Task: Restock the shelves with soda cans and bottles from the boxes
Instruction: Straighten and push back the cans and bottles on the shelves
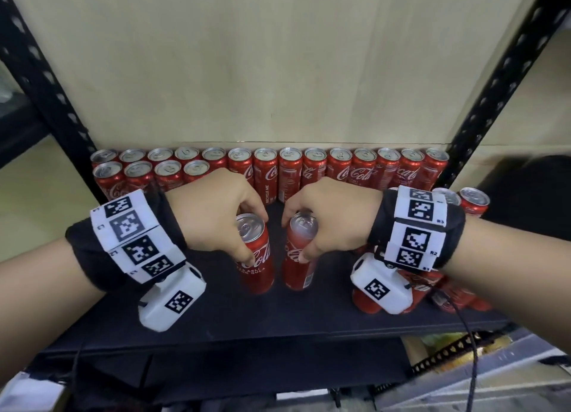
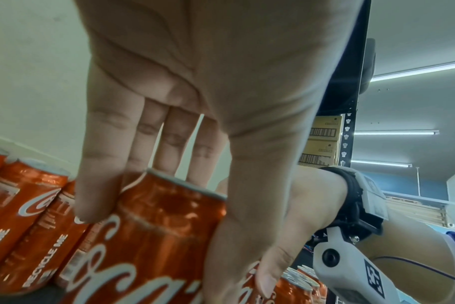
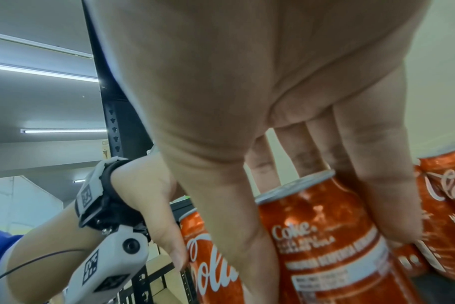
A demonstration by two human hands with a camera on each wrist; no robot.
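Note:
Two red Coca-Cola cans stand upright side by side on the dark shelf [image 1: 278, 312]. My left hand [image 1: 216, 214] grips the left can [image 1: 258, 263] from above, thumb on the near side and fingers behind its rim. In the left wrist view that left can [image 2: 153, 242] fills the lower middle under the left hand [image 2: 190, 123]. My right hand [image 1: 333, 217] holds the right can [image 1: 298, 257] the same way; the right wrist view shows the right hand [image 3: 273, 102] with its thumb and fingers around that right can [image 3: 330, 236]. Both cans lean slightly toward each other.
A row of red cans [image 1: 309, 170] lines the back of the shelf, with a second short row [image 1: 148, 177] in front at the left. More cans [image 1: 448, 288] cluster at the right under my wrist. Black perforated uprights [image 1: 46, 96] frame the shelf on both sides.

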